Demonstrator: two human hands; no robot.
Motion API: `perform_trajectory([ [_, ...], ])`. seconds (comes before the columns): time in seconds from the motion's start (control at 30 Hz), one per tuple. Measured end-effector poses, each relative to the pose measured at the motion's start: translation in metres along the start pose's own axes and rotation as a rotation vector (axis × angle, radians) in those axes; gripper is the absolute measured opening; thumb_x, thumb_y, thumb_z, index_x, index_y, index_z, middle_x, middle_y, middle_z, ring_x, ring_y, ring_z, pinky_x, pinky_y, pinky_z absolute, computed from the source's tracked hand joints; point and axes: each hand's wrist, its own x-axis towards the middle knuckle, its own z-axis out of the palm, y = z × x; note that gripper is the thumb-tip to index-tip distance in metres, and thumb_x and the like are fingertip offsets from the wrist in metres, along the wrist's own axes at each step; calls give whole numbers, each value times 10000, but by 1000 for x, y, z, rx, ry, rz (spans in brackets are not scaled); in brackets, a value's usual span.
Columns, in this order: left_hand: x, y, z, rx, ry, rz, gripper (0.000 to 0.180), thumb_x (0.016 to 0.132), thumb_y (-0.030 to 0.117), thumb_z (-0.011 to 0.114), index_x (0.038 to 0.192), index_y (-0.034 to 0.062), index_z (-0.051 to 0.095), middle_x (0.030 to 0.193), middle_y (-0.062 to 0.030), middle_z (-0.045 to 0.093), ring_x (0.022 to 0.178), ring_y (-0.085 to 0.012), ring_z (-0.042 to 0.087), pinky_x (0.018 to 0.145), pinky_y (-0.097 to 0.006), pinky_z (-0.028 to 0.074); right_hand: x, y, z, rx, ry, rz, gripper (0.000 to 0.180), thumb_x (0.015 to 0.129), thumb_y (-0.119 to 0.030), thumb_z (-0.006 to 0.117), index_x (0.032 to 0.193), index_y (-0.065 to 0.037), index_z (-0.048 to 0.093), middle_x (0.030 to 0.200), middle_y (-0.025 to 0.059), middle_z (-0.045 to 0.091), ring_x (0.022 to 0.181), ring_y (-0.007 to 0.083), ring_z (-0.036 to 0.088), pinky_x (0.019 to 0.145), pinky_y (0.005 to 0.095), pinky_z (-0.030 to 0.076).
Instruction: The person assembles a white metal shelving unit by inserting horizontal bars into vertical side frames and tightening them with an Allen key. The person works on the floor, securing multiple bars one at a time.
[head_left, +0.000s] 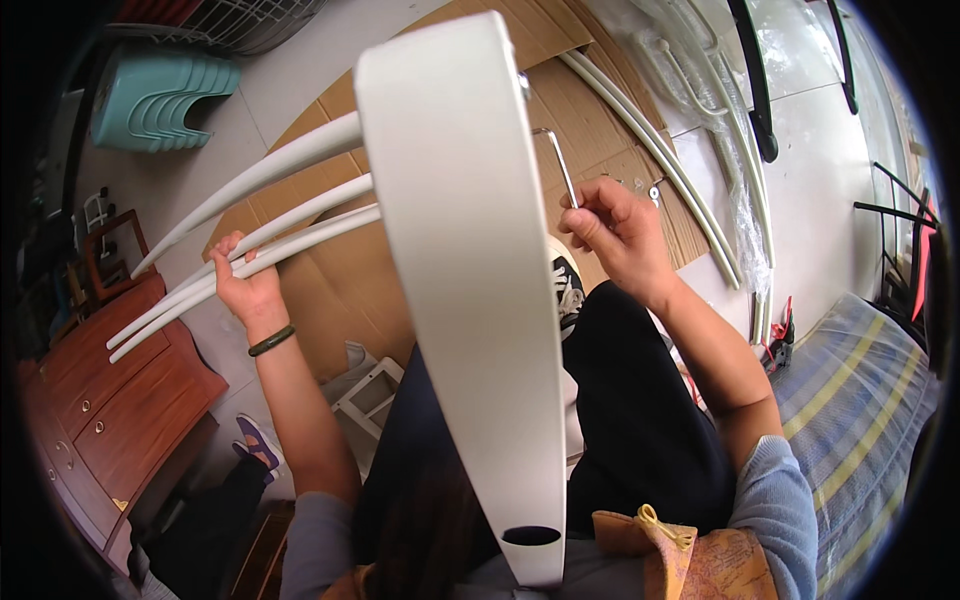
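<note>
A person's left hand [248,285] clasps the lower two of three white curved tubes [255,180] reaching leftward from a tapered white panel [460,250], while the right hand [622,235] pinches an L-shaped hex key [558,160] between thumb and fingers on the panel's other side. The panel rises between the person's knees, above a sheet of brown cardboard [340,300] on the floor, with a dark oval hole [531,536] at its near, narrow end. A metal bolt head [524,85] shows on the panel's far right edge, apart from the key; the key's short arm points toward that same edge, though whether its tip sits in a fastener cannot be told. Good work here, by judgement, means seating the key fully and squarely before any turning force, gripping its long arm toward the end for leverage, and turning in short, even strokes. The left hand does best steadying the tubes close to the panel, so their length does not twist the joint, with the panel braced against tipping. Spare curved tubes [650,155] and small metal hardware [655,190] lie to the right, best left clear of the person's shoe [566,285].
</note>
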Motion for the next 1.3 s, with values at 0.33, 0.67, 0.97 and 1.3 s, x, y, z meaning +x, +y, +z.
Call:
perform_trajectory([
  [0.33, -5, 1, 11, -22, 36, -2, 122, 895, 154, 429, 812, 72, 394, 766, -43, 410, 725, -170, 425, 512, -262, 347, 86, -13, -22, -707, -16, -1085, 363, 795, -354, 561, 914, -11, 552, 866, 102, 597, 783, 278, 579, 688, 320, 477],
  [0.67, 3, -4, -5, 71, -29, -8, 102, 885, 131, 440, 811, 76, 396, 758, -32, 397, 722, -161, 417, 539, -256, 341, 116, 51, 2, 628, -124, 676, 290, 911, -240, 400, 1039, -2, 506, 569, 37, 503, 484, 127, 516, 401, 234, 403],
  [0.97, -10, -3, 11, -34, -14, -17, 135, 897, 144, 429, 794, 68, 383, 747, -38, 382, 716, -168, 412, 538, -260, 342, 63, 27, -16, -418, 8, -324, 340, 862, -323, 519, 858, 17, 531, 860, 96, 563, 745, 161, 527, 663, 296, 434],
  [1.3, -11, -5, 19, 19, -13, 13, 153, 903, 152, 420, 788, 60, 377, 749, -46, 381, 717, -174, 403, 538, -264, 347, 39, -60, -3, 426, 5, 465, 256, 877, -217, 497, 956, 27, 487, 527, 45, 510, 379, 88, 430, 350, 210, 328],
])
